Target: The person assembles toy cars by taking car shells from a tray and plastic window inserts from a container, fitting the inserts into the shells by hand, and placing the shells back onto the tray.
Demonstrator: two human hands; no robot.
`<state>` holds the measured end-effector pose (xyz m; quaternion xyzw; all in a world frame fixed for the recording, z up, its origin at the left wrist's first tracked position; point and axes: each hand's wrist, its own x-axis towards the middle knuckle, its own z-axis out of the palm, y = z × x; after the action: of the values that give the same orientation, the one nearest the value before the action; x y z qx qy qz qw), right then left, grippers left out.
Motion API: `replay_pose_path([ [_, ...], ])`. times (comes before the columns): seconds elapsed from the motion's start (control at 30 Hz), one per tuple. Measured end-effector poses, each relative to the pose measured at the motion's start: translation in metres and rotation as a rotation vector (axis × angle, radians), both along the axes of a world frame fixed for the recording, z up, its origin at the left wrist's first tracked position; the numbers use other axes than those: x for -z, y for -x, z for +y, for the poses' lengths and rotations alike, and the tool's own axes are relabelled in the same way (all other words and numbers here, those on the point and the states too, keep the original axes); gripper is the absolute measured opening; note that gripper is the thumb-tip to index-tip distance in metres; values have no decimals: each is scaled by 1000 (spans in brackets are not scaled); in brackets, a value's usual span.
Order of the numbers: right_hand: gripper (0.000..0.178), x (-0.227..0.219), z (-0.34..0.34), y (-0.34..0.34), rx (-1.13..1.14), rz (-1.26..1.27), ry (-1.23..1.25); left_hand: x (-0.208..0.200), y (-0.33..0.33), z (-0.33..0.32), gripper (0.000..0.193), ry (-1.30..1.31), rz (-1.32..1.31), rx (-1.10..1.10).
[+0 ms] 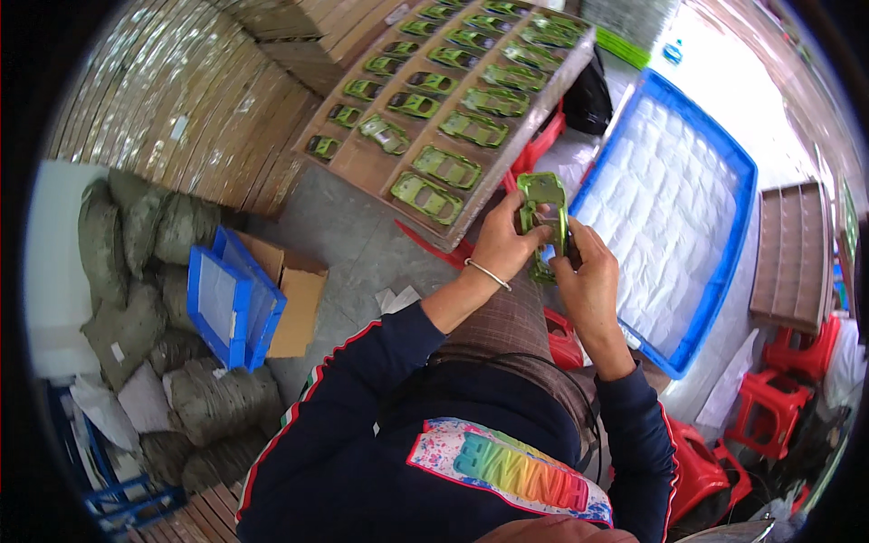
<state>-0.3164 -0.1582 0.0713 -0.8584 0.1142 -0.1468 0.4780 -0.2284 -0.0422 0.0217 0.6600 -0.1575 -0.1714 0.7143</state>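
Observation:
Between my two hands, above my lap, is a shiny green toy car body [543, 190] with open window cut-outs. My left hand [507, 237] grips its left side, thumb across the middle. On the other side my right hand [587, 271] closes its fingers on the lower right edge. A brown tray [371, 167] ahead of me carries rows of similar green car bodies, some with dark parts fitted. The nearest ones, such as a car body [425, 197] at the tray's front corner, lie just left of my hands. Small details on the held body are hidden by my fingers.
To the right stands a blue-rimmed tray [744, 213] lined with white padded sheeting. Red stools [769, 412] and a brown tray stack [789, 258] are farther right. At left are a cardboard box [303, 303], blue bins [217, 303], filled sacks [217, 398] and stacked cardboard [190, 118].

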Motion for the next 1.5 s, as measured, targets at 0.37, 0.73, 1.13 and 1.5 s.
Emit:
replay_pose_path([
  [0.37,57,26,8,-16,-125,89,-405,3,-70,84,43,-169,51,-394],
  [0.73,43,45,-49,26,42,223,-615,41,-174,214,59,-545,90,-695],
  [1.13,34,55,-74,48,108,260,-655,32,-189,186,45,-1363,-827,-234],
  [1.5,31,74,-80,55,123,306,-688,21,-233,157,32,-1441,-557,-120],
])
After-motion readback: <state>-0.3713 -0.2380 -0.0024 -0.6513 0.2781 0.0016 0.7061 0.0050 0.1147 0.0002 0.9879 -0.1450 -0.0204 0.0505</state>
